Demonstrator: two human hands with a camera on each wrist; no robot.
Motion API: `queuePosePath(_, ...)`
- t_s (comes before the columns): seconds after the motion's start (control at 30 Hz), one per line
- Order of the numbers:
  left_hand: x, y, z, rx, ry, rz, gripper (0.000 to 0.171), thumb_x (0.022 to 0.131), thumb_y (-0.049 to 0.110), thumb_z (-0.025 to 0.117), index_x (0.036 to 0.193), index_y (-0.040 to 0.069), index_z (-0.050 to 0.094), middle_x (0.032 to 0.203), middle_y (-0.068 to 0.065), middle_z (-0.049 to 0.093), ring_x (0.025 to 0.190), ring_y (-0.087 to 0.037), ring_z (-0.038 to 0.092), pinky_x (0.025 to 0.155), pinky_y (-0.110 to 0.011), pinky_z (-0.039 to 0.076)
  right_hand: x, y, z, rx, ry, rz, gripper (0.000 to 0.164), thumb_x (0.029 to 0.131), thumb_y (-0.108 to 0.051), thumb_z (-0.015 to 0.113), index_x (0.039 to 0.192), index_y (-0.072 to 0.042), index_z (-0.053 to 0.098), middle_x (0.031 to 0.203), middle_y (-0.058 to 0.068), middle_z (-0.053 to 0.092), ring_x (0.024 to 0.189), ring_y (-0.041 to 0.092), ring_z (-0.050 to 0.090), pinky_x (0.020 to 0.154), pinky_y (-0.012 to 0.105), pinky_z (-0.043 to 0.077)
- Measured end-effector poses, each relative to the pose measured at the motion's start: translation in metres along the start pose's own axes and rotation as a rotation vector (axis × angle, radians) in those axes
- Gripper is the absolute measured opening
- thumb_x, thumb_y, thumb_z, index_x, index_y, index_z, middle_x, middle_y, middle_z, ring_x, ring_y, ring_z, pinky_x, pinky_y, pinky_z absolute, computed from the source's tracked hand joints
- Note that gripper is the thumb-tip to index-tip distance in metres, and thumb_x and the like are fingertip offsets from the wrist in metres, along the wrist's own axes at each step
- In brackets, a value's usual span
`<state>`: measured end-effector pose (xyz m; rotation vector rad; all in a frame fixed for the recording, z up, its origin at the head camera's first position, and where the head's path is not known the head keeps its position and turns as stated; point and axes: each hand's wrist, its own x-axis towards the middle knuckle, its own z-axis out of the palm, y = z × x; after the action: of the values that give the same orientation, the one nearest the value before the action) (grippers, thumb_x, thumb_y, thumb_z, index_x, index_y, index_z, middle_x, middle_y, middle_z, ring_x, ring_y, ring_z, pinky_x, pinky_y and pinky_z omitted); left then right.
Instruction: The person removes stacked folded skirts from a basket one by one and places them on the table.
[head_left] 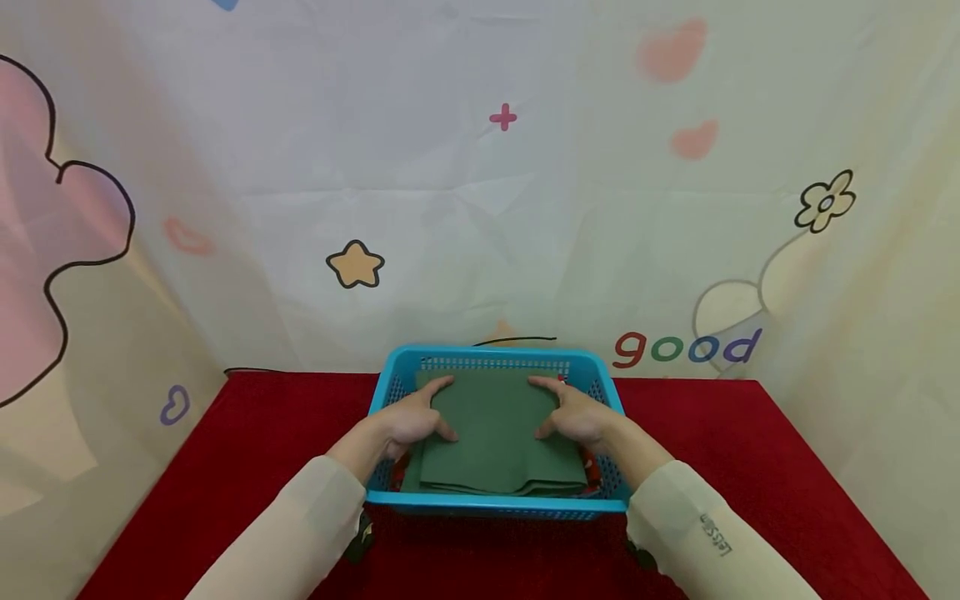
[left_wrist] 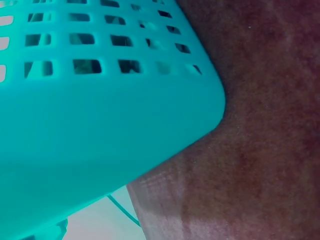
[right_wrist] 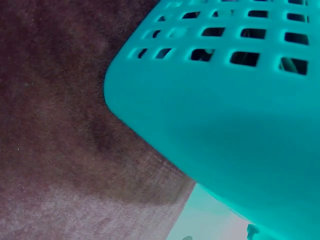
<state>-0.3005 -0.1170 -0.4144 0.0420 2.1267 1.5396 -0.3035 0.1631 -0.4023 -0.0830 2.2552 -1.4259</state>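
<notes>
A folded green cloth (head_left: 491,429) lies in a blue plastic basket (head_left: 498,502), its layers showing along the near edge. On its left side rests my left hand (head_left: 411,417), index finger and thumb spread apart over the cloth. My right hand (head_left: 577,414) lies on the opposite side in a mirrored pose, thumb and index finger also apart. The other fingers of both hands are mostly hidden. Both wrist views are filled by the perforated basket wall (left_wrist: 100,115), seen at the other corner as the basket side (right_wrist: 210,110), and neither shows a hand.
Under the basket is a red-covered table (head_left: 697,442). Red patterned fabric (head_left: 592,471) peeks out beneath the green cloth at the basket's sides. A pale printed curtain (head_left: 450,208) hangs behind the table and along both sides.
</notes>
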Motion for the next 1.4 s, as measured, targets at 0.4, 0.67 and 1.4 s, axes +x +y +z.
queuePosePath(0.4,0.0,0.006,-0.002,0.011,0.011,0.027,0.098,0.088,-0.002,0.071,0.166,0.028,0.021,0.172,-0.018,0.013,0.154,-0.047,0.024,0.111,-0.072,0.04,-0.005,-0.007,-0.003,-0.003,0.002,-0.02,0.086,0.09,0.005,0.069,0.163,-0.02,0.031,0.169,0.021,0.015,0.151,0.048,0.022,0.113,0.07,0.039)
queuePosePath(0.67,-0.006,0.013,-0.006,0.003,0.006,0.033,0.097,0.089,-0.002,0.07,0.166,0.028,0.02,0.172,-0.018,0.01,0.155,-0.048,0.021,0.111,-0.072,0.04,-0.008,-0.011,-0.003,0.006,-0.014,-0.032,0.084,0.092,0.003,0.069,0.163,-0.02,0.03,0.167,0.022,0.019,0.148,0.048,0.026,0.107,0.065,0.048)
queuePosePath(1.4,-0.016,0.024,-0.018,0.031,0.001,0.021,0.097,0.091,0.001,0.071,0.166,0.033,0.019,0.172,-0.018,0.011,0.154,-0.047,0.021,0.112,-0.074,0.037,-0.006,-0.022,-0.005,0.012,-0.001,-0.043,0.085,0.091,0.002,0.07,0.163,-0.022,0.031,0.167,0.02,0.019,0.15,0.046,0.024,0.114,0.069,0.04)
